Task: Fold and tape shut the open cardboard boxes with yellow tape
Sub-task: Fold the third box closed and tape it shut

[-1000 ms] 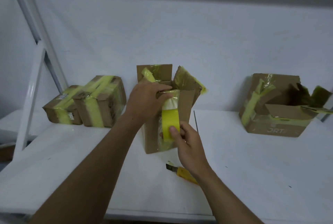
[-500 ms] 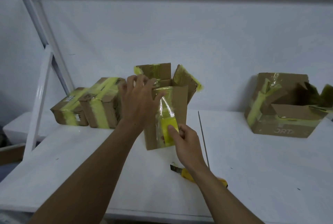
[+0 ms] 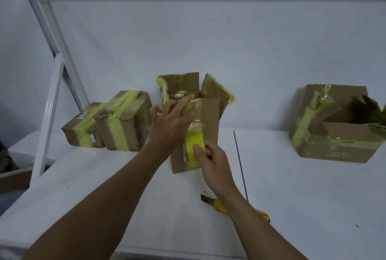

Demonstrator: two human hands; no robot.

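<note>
Nearest, a yellow utility knife (image 3: 219,205) lies on the white table (image 3: 104,186) just under the right wrist, partly hidden by the forearm. Above it the right hand (image 3: 211,161) sets its thumb on the lower end of the yellow tape (image 3: 192,153), fingers curled beside it, apparently pinching the strip against the front wall of the open box (image 3: 210,130). Just beyond and to its left, the left hand (image 3: 171,126) is spread wide, straight fingers laid over the strip near the box's top edge. The flaps past those fingers stand upright, so the box looks unclosed. The strip is wrinkled; pressed down like this it would likely crease and bond poorly, and a push from the flat hand could tip the tall box backward. Far left of the left hand sit two taped boxes (image 3: 117,126); well right of the right hand, a second open box (image 3: 334,151).
</note>
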